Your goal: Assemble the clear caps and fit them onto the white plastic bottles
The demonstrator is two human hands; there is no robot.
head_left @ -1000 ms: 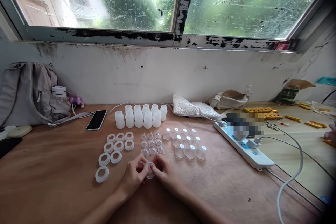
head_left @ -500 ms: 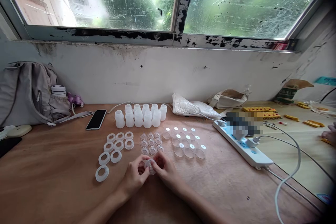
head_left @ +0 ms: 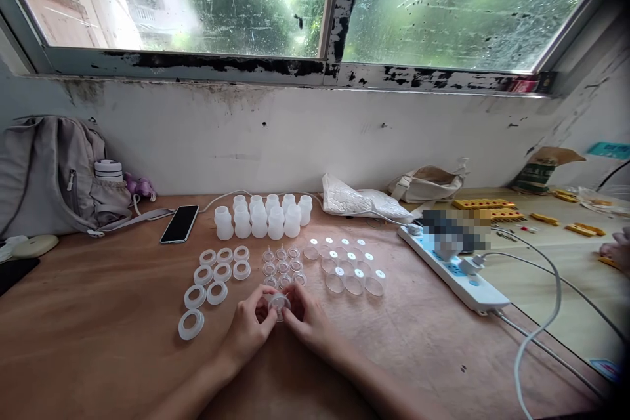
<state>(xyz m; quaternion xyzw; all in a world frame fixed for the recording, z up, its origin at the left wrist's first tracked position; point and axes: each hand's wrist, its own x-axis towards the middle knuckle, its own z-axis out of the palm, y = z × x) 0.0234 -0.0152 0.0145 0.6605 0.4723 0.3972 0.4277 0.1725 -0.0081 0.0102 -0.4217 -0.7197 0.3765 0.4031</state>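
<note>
Tabletop [head_left: 418,341] R of hands [head_left: 308,320] free to pwr strip [head_left: 485,298]; fwd blocked by clear parts [head_left: 282,267], btls [head_left: 259,226] behind; rings [head_left: 217,301] fwd-L.

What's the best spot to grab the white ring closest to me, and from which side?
I'd pinch the nearest ring by its outer rim, across its left and right edges, coming from above and the near side. It seems to lie flat with that rim exposed, while the next ring sits close behind its far edge. Your left hand is closest but holding the clear round piece.
</note>
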